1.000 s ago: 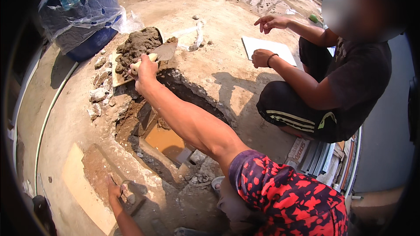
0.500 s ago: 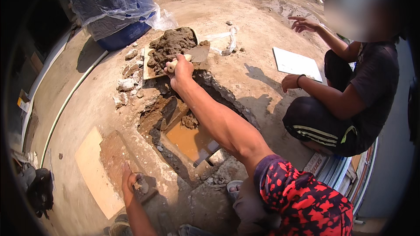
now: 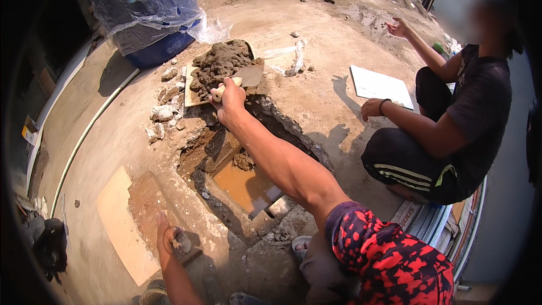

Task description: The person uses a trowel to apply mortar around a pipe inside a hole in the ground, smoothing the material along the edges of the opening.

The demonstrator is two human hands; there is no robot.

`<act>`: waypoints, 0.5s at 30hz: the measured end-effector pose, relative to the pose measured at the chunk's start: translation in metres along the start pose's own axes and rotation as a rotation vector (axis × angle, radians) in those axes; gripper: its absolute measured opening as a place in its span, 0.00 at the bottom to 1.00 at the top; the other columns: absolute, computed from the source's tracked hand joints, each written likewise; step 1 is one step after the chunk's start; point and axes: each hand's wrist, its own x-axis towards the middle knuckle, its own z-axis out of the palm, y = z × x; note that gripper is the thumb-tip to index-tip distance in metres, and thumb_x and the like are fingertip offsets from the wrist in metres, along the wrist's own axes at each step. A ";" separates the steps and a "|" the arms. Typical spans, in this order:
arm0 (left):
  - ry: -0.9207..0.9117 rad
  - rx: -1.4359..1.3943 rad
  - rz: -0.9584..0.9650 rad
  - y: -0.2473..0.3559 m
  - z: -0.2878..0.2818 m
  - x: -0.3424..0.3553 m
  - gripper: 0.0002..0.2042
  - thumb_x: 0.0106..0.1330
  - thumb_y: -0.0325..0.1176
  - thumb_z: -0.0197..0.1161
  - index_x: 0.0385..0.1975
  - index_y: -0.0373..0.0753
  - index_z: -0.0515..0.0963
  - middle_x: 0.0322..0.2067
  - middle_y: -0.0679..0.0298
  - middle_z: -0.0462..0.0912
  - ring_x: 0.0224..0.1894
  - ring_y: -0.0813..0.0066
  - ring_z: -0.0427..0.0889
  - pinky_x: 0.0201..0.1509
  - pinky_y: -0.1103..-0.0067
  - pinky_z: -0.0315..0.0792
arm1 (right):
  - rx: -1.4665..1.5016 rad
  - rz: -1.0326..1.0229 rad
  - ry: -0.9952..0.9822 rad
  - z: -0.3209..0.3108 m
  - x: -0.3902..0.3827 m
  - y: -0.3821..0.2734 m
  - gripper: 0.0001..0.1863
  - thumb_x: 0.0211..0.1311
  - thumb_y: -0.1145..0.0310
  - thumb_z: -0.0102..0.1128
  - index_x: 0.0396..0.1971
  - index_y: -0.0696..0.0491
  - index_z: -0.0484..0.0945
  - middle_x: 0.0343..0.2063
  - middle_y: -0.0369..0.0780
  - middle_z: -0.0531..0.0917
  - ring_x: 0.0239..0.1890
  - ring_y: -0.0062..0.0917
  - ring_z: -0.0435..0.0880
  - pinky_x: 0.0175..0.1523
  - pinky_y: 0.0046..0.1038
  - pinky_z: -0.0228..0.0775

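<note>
My right hand is closed around the pale wooden handle of a trowel. Its blade lies against the right side of a heap of wet brown mortar, piled on a pale square tray beyond the pit. At lower left, my left hand is closed, with a greyish lump showing by its fingers; what exactly it grips I cannot make out. It rests over a brown, mortar-smeared board, which overlaps a tan panel.
A broken-edged pit holds muddy water. Rubble lines its far left. A plastic-wrapped blue barrel stands behind, and a pale hose runs left. At right, a person squats near a white panel.
My right hand and the trowel have shifted slightly left and nearer, the blade now turned more against the mortar. The other person's raised hand has turned. My left hand stays about where it was.
</note>
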 end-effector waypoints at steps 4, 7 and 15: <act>0.039 0.128 0.035 -0.021 0.001 0.005 0.49 0.40 0.31 0.74 0.65 0.29 0.52 0.64 0.44 0.57 0.67 0.54 0.57 0.67 0.73 0.55 | -0.014 0.010 -0.003 0.001 -0.001 0.001 0.10 0.64 0.62 0.50 0.35 0.54 0.65 0.30 0.39 0.71 0.28 0.28 0.77 0.29 0.33 0.73; 0.070 0.305 0.092 -0.044 0.000 0.020 0.52 0.38 0.32 0.76 0.66 0.30 0.50 0.65 0.44 0.54 0.68 0.53 0.53 0.69 0.73 0.53 | -0.029 0.003 0.006 0.001 0.001 0.003 0.10 0.64 0.62 0.50 0.34 0.54 0.65 0.29 0.39 0.71 0.27 0.27 0.77 0.27 0.31 0.73; 0.047 0.449 0.111 -0.050 -0.003 0.050 0.58 0.35 0.35 0.80 0.67 0.31 0.46 0.68 0.43 0.47 0.71 0.53 0.46 0.73 0.72 0.47 | -0.049 -0.065 0.002 0.000 0.015 0.009 0.10 0.63 0.63 0.50 0.34 0.54 0.65 0.28 0.39 0.71 0.25 0.26 0.76 0.26 0.31 0.73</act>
